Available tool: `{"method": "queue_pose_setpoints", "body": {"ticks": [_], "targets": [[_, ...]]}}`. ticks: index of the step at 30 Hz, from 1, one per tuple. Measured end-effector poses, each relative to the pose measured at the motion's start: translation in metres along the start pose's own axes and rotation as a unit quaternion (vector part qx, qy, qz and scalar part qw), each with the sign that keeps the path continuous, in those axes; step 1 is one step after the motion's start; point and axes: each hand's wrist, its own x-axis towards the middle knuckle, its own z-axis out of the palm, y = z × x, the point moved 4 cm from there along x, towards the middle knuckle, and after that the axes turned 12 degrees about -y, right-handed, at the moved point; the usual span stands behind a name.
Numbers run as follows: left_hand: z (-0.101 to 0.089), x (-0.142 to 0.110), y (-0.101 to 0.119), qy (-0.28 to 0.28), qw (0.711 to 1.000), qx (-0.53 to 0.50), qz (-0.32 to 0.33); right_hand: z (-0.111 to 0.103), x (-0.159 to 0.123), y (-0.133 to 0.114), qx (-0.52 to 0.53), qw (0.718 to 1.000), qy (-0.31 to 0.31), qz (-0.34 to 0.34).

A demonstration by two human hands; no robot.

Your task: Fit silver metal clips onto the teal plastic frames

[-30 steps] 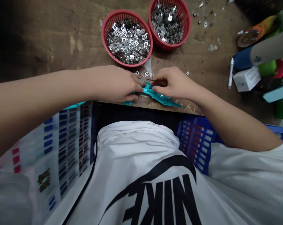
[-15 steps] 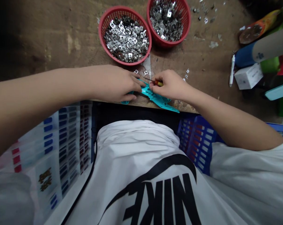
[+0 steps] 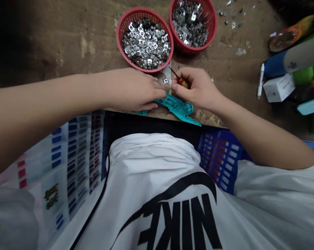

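A teal plastic part [image 3: 177, 107], long and moulded with a round cup near one end, lies at the table's front edge. My left hand [image 3: 140, 89] is closed over its left portion, and its fingers hide that portion. My right hand [image 3: 200, 86] grips a small screwdriver [image 3: 183, 82] by its red and yellow handle, above and right of the part. The screwdriver's thin shaft points up and left, clear of the plastic. Between my hands lies a small square metal piece [image 3: 165, 81] with a hole.
Two red baskets [image 3: 120, 43] full of small metal pieces stand beyond my hands. A white pen [image 3: 260, 80], a white box [image 3: 279, 86] and a bottle [image 3: 279, 39] are at the right. Plastic crates, one blue [image 3: 219, 156], flank my lap.
My right hand has lifted the screwdriver up and away from the teal part, uncovering its round cup. My left hand stays on the part. The whole view has shifted slightly.
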Motion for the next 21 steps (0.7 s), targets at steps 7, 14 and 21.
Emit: {"method": "queue_pose_setpoints", "body": {"ticks": [7,14,21], "targets": [[-0.021,0.000,0.016,-0.001,0.998,-0.039,0.058,0.000,-0.008,-0.017,-0.036,0.996,-0.027,-0.083],[-0.014,0.003,0.023,-0.031,0.998,0.028,0.047,0.004,-0.010,-0.014,-0.051,0.995,-0.039,-0.078],[-0.010,0.002,0.009,-0.008,0.997,-0.072,0.024,-0.003,-0.014,-0.019,-0.047,0.996,-0.023,-0.076]]}}
